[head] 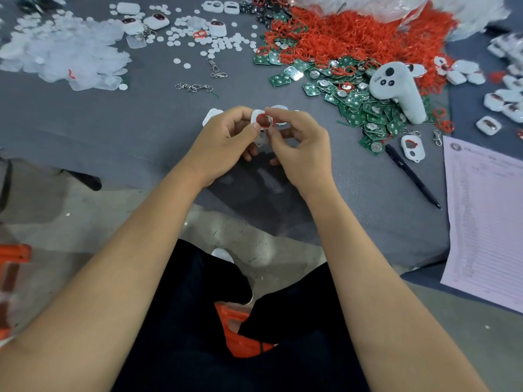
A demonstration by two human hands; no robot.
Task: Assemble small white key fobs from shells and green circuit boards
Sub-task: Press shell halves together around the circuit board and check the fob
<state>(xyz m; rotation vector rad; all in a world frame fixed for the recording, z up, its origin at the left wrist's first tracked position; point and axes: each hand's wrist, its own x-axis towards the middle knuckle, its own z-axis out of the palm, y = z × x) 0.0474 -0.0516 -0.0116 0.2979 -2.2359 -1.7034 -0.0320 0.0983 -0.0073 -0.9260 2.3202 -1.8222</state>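
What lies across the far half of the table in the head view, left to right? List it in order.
Clear plastic covers heap → scattered white discs → red rubber rings pile → white controller → finished white fobs.

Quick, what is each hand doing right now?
Left hand: closed, pinching the white shell with the red ring in it.
Right hand: closed, fingertips pinching the same white shell from the other side.
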